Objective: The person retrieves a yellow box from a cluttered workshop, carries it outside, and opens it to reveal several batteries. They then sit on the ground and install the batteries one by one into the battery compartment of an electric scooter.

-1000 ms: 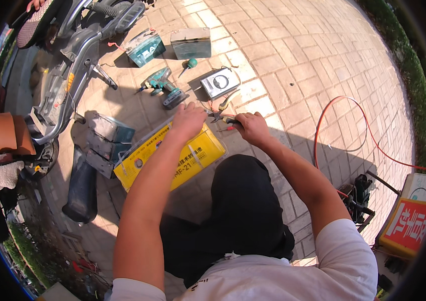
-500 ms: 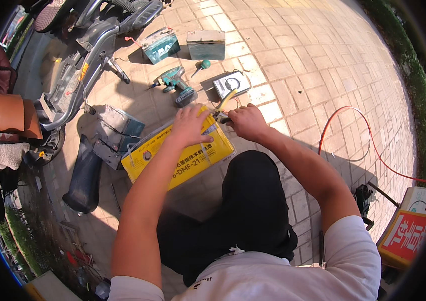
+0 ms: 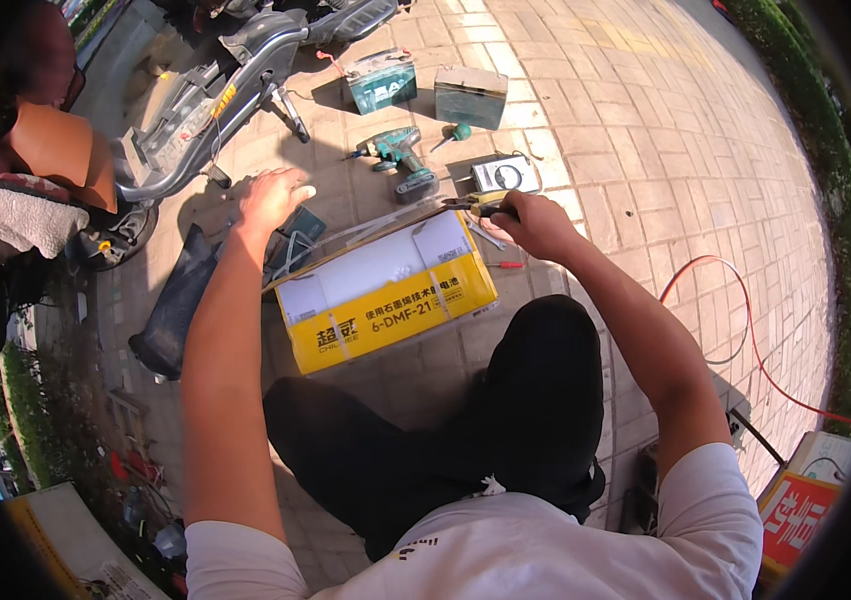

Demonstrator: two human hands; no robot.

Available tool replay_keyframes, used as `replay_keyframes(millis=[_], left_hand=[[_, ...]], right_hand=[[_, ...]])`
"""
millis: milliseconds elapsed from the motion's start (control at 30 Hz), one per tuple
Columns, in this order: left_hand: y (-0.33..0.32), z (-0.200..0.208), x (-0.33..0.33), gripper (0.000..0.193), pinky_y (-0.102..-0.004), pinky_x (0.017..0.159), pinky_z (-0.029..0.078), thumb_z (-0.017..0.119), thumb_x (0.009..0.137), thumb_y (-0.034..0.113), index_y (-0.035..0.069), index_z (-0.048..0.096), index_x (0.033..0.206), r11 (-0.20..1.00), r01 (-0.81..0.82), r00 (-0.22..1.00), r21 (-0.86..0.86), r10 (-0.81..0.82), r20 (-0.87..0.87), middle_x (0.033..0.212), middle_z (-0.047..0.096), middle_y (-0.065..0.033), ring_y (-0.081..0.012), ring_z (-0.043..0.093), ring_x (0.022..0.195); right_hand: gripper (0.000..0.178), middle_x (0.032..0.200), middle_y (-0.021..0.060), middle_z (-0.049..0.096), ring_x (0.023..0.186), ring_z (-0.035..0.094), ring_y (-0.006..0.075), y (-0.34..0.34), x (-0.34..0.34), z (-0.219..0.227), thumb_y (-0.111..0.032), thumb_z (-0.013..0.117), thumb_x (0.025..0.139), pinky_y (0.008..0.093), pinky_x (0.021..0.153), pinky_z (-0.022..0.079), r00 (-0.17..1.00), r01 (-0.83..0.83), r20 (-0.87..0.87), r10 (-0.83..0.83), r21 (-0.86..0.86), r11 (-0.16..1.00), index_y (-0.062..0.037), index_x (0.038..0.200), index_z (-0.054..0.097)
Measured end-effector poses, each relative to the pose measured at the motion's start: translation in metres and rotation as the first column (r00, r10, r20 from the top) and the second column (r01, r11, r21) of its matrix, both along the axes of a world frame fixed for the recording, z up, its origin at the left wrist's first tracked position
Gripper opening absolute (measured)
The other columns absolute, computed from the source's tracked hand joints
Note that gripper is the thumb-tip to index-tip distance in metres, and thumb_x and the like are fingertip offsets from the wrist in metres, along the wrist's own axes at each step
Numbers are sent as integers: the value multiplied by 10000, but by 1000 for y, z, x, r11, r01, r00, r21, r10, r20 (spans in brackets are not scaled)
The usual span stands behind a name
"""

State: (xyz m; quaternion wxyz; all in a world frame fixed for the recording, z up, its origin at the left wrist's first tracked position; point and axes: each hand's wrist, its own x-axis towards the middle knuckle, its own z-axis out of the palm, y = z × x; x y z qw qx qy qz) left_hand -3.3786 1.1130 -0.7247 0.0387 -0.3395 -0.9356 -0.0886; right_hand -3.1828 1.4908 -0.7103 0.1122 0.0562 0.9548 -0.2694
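A yellow carton [image 3: 395, 325] lies on the paving before my knees, its white upper face [image 3: 375, 270] showing. At its far right corner my right hand [image 3: 535, 222] is closed around pliers [image 3: 490, 203] with yellow on the handles and dark jaws. The jaws are at the carton's far edge. My left hand [image 3: 273, 200] is in the air beyond the carton's left end, fingers stretched and apart, with nothing visible in it. Below that hand, a dark battery [image 3: 303, 225] is partly hidden by my arm and pale straps.
Beyond the carton are a teal cordless drill [image 3: 400, 155], a green-handled screwdriver [image 3: 457, 134], a meter [image 3: 505, 175] and two old batteries [image 3: 382, 82] [image 3: 470, 97]. A scooter frame [image 3: 245, 110] stands at left. A red cable [image 3: 745, 330] curves at right.
My left hand has lifted off the carton and moved left. The carton's upper face has gone from yellow to white. My right hand still grips the pliers. The view has shifted.
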Motion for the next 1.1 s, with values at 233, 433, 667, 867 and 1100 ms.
replay_keyframes(millis=[233, 433, 667, 867, 1100], left_hand=[[82, -27, 181, 520, -397, 872, 481, 683, 865, 377, -23, 603, 1188, 990, -100, 823, 101, 26, 568, 1066, 638, -228, -352, 613, 1004], [100, -74, 234, 837, -450, 1141, 244, 701, 826, 442, -104, 403, 1385, 993, -119, 936, 1, 112, 334, 1353, 488, -280, -368, 413, 1313], [115, -39, 217, 690, -506, 1019, 318, 671, 834, 458, 1, 519, 1329, 963, -211, 849, -167, 265, 456, 1247, 565, -184, -321, 499, 1193], [103, -66, 227, 289, -491, 912, 348, 649, 874, 281, 52, 624, 1049, 975, -194, 917, -105, 218, 333, 1083, 587, -124, -311, 531, 1081], [111, -59, 242, 221, -494, 869, 363, 687, 845, 224, 62, 618, 979, 985, -169, 920, -34, 170, 353, 1025, 588, -102, -303, 546, 1034]], right_hand=[[352, 899, 226, 687, 861, 655, 392, 70, 59, -41, -325, 622, 880, 458, 771, 508, 977, 100, 182, -113, 79, 992, 9, 981, 662], [242, 899, 159, 685, 844, 643, 369, 48, 103, -76, -212, 688, 827, 451, 739, 507, 989, 118, -97, -110, 85, 989, -46, 997, 647], [138, 837, 111, 660, 834, 644, 323, 37, 99, -104, -193, 661, 839, 437, 702, 505, 855, 289, -472, -216, 86, 953, -84, 921, 641], [97, 808, 52, 623, 818, 637, 245, 24, 101, -107, -130, 637, 795, 385, 671, 474, 847, 100, -530, 41, 233, 967, -112, 888, 616], [124, 866, 58, 647, 840, 638, 252, 16, 106, -110, -152, 647, 828, 390, 701, 476, 881, 98, -470, 52, 290, 952, -110, 943, 628]])
